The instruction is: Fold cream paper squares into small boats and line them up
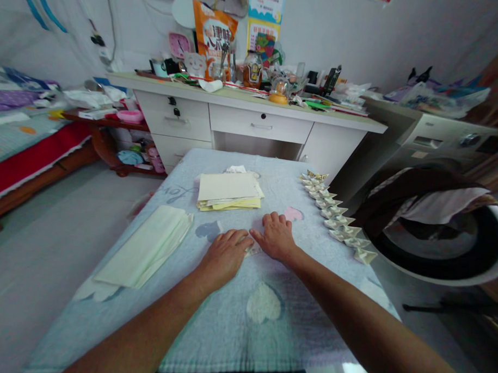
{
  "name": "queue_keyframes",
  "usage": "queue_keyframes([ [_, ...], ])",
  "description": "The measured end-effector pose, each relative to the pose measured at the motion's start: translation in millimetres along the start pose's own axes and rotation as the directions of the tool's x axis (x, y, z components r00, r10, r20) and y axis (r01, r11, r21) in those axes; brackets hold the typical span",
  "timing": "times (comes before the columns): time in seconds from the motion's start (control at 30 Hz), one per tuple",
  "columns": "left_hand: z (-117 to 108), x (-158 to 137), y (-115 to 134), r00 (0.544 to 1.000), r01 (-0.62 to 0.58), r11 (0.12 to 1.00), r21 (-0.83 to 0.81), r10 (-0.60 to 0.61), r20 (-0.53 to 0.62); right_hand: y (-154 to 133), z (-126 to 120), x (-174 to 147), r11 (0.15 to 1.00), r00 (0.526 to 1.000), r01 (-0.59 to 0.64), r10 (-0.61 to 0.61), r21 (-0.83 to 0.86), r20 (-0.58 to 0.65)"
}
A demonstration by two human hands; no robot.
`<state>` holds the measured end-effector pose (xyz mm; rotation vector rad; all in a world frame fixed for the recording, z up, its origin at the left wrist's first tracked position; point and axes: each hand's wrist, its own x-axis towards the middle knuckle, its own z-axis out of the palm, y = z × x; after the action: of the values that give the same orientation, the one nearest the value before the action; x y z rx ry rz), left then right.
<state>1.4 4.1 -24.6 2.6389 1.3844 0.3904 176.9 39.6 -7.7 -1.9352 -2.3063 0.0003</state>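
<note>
A small piece of pale paper (pixel 254 250) lies on the cloth-covered table between my two hands, mostly hidden. My left hand (pixel 226 255) is closed at its edge, with fingertips and thumb together on it. My right hand (pixel 277 237) rests just above and right of the paper, its fingers lying on the cloth and the thumb stretched toward my left fingertips. Ahead of them is a stack of cream and yellow paper sheets (pixel 228 187). Folded pale green sheets (pixel 146 248) lie to the left. Along the right side runs a row of folded paper pieces (pixel 334 211), pointed like little boats.
The table wears a light blue cloth (pixel 264 339) with heart patterns. Behind it stands a white desk (pixel 259 121) crowded with jars, an orange snack bag (pixel 213 35) and a pink clock (pixel 179 45). A washing machine (pixel 442 139) with clothes at its open door is on the right.
</note>
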Motion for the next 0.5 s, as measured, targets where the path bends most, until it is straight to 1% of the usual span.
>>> queue_keyframes([
  [0.1,-5,0,3,1.0,0.012,1.0,-0.003,-0.012,0.018,-5,3,1,0.998,0.997,-0.064,0.065,0.004,-0.035],
  [0.23,-8,-1,6,1.0,0.008,0.999,0.033,-0.009,0.029,-4,10,2,0.995,0.991,-0.102,0.104,0.023,-0.081],
  [0.37,-10,-3,9,0.997,0.073,0.995,0.073,-0.072,-0.023,-4,11,2,0.993,0.989,-0.112,0.116,0.042,-0.096],
  [0.5,-13,-4,10,0.988,0.141,0.988,0.071,-0.136,-0.066,-11,9,0,0.99,0.982,-0.135,0.14,0.051,-0.129],
])
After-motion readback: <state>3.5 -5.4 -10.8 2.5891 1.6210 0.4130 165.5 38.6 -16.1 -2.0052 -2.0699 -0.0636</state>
